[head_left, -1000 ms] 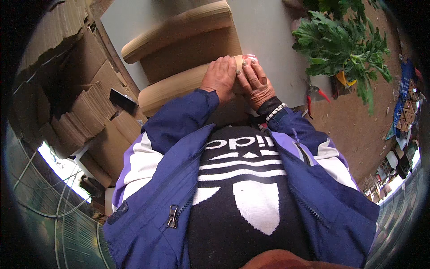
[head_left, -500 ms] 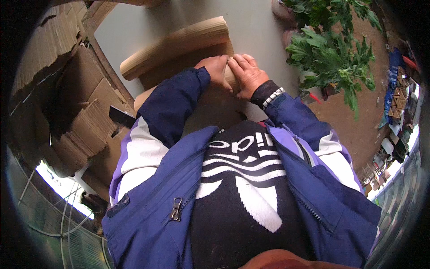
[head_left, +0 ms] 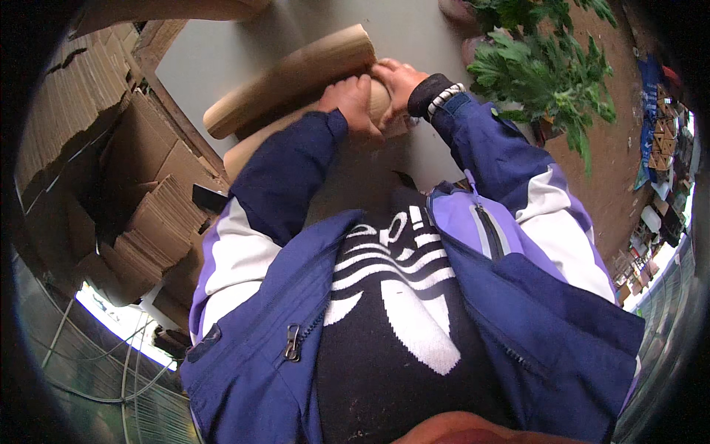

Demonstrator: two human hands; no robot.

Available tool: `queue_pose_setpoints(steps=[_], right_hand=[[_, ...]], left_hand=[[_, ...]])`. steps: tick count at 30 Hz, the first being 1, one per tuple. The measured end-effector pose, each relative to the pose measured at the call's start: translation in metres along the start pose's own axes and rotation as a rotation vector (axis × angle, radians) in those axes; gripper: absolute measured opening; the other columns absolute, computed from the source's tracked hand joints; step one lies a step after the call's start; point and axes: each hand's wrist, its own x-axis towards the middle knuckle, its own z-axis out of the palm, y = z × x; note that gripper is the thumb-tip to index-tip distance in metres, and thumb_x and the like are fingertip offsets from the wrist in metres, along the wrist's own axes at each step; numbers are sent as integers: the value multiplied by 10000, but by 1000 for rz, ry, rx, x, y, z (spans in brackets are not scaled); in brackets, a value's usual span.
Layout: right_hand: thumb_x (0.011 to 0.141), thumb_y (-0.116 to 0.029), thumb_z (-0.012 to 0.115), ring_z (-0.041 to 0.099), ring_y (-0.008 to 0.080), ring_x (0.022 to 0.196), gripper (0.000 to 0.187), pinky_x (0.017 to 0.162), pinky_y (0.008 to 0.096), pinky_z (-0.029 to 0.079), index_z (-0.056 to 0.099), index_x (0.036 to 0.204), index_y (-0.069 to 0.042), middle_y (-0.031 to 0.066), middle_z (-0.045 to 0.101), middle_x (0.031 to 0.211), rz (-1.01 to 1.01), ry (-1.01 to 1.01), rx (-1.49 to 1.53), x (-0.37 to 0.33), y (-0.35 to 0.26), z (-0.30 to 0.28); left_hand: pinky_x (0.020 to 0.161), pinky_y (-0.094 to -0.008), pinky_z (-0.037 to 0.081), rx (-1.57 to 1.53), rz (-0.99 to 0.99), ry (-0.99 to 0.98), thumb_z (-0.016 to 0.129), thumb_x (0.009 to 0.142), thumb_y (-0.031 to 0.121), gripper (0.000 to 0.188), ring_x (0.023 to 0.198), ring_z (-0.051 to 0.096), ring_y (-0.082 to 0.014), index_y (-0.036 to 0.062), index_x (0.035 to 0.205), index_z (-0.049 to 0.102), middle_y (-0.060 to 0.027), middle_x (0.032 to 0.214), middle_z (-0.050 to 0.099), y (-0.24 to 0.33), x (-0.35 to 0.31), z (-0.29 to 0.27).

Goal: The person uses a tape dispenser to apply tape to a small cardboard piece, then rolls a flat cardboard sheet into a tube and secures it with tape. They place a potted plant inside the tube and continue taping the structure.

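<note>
A tan sheet of cardboard (head_left: 292, 81) lies on the grey table, its far side curled over in a long rounded bend. The near side (head_left: 255, 146) also curves up, partly behind my left sleeve. My left hand (head_left: 350, 105) is closed over the near curve close to its right end, thumb toward me. At that same right end, my right hand (head_left: 400, 83) grips the cardboard with its fingers reaching toward the far curve. The fold between my hands is partly hidden by the fingers.
The pale grey table (head_left: 214, 55) has a wooden edge (head_left: 174, 103) on its left. Stacked cardboard sheets (head_left: 78, 103) and smaller pieces (head_left: 163, 226) stand beyond that edge. Leafy green plants (head_left: 543, 81) rise at the right. Another brown cardboard piece (head_left: 177, 7) shows at the top left.
My right hand has moved away from me, from the near curve's end toward the far curve. The two curved sides have drawn closer together, and the gap between them is narrower.
</note>
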Motion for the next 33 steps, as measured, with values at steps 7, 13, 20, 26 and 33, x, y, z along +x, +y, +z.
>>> queue_pose_setpoints(steps=[7,13,20,26,33], right_hand=[[601,-530,885,383,395,1381,1236,1147,429,330,239,1501,18,281,402,1449,316,251,393,-97,11,75],[602,-347,898,317,398,1413,1118,1113,469,394,291,1517,-133,168,288,1554,99,294,-60,-145,-21,64],[698,-236,775,299,520,1368,937,1036,515,476,310,1512,-240,106,283,1568,160,11,-232,-134,-35,52],[652,-169,811,330,489,1349,896,1031,502,479,391,1442,-202,101,359,1499,52,197,-164,-146,-28,59],[789,-251,674,657,348,958,290,763,499,549,646,1039,-108,121,658,1087,384,742,-294,-243,115,30]], left_hand=[[936,-418,511,-87,99,-35,942,436,499,1004,1112,606,-358,20,1213,523,-191,1156,621,-4,3,23],[899,-436,513,-92,153,35,923,421,515,1002,1061,621,-357,1,1192,541,-183,1107,640,52,-27,61],[1013,-486,406,-18,-8,109,926,473,466,1078,1178,549,-336,43,1336,438,-163,1259,572,71,-49,71],[1052,-482,330,88,53,410,903,483,404,1163,1250,409,-360,48,1422,317,-154,1373,400,86,-76,102],[1045,-488,333,76,51,411,894,451,345,1174,1249,407,-367,52,1422,304,-173,1369,393,84,-75,110]])
